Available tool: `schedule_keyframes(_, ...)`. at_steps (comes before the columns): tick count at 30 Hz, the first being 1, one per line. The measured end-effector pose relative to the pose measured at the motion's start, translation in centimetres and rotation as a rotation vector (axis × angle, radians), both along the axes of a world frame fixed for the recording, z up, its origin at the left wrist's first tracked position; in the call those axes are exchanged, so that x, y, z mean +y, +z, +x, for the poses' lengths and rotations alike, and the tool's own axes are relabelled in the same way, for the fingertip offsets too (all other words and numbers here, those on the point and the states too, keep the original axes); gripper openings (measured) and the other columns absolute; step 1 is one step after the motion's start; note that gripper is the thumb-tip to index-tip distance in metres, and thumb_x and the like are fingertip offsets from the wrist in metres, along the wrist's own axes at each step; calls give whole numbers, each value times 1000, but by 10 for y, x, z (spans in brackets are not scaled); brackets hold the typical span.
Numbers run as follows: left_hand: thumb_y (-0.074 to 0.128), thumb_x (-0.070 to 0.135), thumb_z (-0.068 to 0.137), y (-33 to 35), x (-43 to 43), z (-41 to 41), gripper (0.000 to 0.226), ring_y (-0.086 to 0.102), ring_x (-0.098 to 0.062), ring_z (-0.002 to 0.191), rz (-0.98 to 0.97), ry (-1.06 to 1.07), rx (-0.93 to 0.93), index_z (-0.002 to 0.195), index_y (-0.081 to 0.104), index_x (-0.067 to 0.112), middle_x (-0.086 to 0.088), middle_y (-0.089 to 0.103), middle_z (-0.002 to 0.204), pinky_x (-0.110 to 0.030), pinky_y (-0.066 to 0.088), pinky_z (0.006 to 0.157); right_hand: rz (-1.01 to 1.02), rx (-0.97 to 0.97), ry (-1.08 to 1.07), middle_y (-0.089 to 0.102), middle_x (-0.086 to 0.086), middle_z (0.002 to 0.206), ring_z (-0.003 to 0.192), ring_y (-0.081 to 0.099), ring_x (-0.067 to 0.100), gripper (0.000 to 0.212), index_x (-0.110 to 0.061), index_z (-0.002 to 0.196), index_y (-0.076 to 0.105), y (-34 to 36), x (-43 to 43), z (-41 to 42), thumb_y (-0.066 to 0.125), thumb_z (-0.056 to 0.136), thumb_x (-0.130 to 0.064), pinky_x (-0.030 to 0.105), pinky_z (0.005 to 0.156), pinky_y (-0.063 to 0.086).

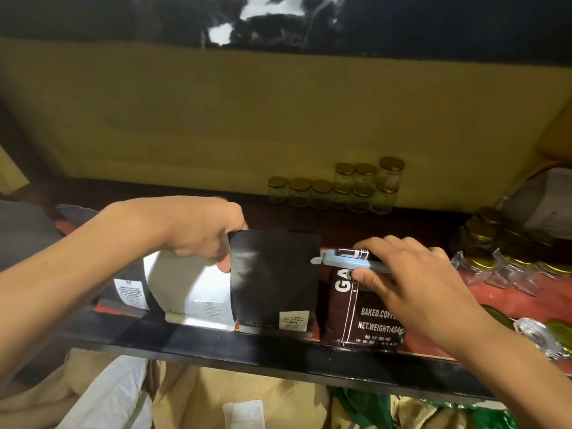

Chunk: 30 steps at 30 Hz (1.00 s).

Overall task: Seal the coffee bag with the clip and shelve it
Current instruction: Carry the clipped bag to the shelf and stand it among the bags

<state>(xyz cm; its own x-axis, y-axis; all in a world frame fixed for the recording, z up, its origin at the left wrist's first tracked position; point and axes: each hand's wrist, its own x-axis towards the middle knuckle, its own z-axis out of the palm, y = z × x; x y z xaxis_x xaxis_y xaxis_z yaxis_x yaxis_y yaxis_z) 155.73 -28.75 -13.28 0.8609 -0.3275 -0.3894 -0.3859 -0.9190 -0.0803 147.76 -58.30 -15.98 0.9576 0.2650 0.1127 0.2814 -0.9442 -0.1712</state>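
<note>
A dark brown coffee bag with white print stands upright on the shelf, right of a black bag. A pale blue clip is clamped across its folded top. My right hand grips the clip and the bag's top from above. My left hand pinches the upper left corner of the black bag, holding it upright beside a white bag.
A further dark bag leans at the far left of the row. Small glass jars with gold lids are stacked against the yellow back wall, with more jars at the right. Sacks and green plastic lie below the shelf.
</note>
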Motion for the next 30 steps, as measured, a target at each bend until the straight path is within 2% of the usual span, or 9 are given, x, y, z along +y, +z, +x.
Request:
schedule_keyframes(9,80,48,74,29,-24,-33,38,66,-4,79,-206,53,84,107,66,37,14,72,92,-29,58,77,-24,19,-12,46,-23,128,125,38,5,62,-48,144,27,8,-1,-5,43,86,-64,34,109,26)
schedule_keyframes(12,73,54,77,31,-46,-42,48,64,-3,89,-348,-1,8,122,57,46,18,69,106,-31,55,85,26,-78,-38,53,-20,123,120,45,10,50,-46,137,41,4,3,-6,50,88,-55,37,100,34)
schedule_keyframes(16,66,52,84,17,-70,-44,26,68,-8,89,-532,-52,6,108,64,39,12,71,100,-36,57,83,60,-140,-48,61,-18,109,104,56,12,37,-41,127,53,-5,6,-8,51,90,-47,34,88,30)
schedule_keyframes(19,61,52,87,8,-81,-43,20,61,-6,84,-529,-75,-76,99,64,36,12,67,93,-33,45,76,114,-127,-67,55,-23,122,122,45,5,48,-44,136,45,-8,7,-11,50,88,-51,36,108,25)
schedule_keyframes(22,55,51,92,3,-83,-42,17,57,-5,73,-521,-98,-124,99,63,38,12,65,86,-30,36,66,446,-148,-86,31,-36,136,136,20,-13,60,-46,144,30,-9,11,-30,49,87,-57,35,120,9)
schedule_keyframes(24,53,50,94,2,-82,-42,16,57,-5,73,-530,-105,-138,100,63,39,13,65,85,-30,38,66,873,-156,-156,22,-42,143,134,22,-21,58,-56,142,26,-11,13,-46,50,89,-61,32,116,25)
schedule_keyframes(26,52,51,94,1,-82,-42,16,55,-4,68,-519,-108,-170,102,62,41,17,60,76,-28,39,65,1222,-127,-274,25,-40,145,114,38,-32,59,-63,141,23,-14,16,-57,48,87,-60,17,94,46)
schedule_keyframes(27,51,52,94,0,-82,-42,17,53,-3,66,-509,-106,-186,103,62,42,18,57,72,-28,38,63,1321,-107,-317,25,-38,147,111,41,-30,60,-63,141,21,-19,16,-59,44,85,-59,17,87,46)
schedule_keyframes(30,51,54,93,-1,-83,-41,17,53,-5,69,-497,-84,-203,104,61,44,18,57,74,-31,36,68,1447,26,-368,23,-25,158,137,35,3,56,-61,143,20,-28,15,-56,40,90,-61,29,95,40)
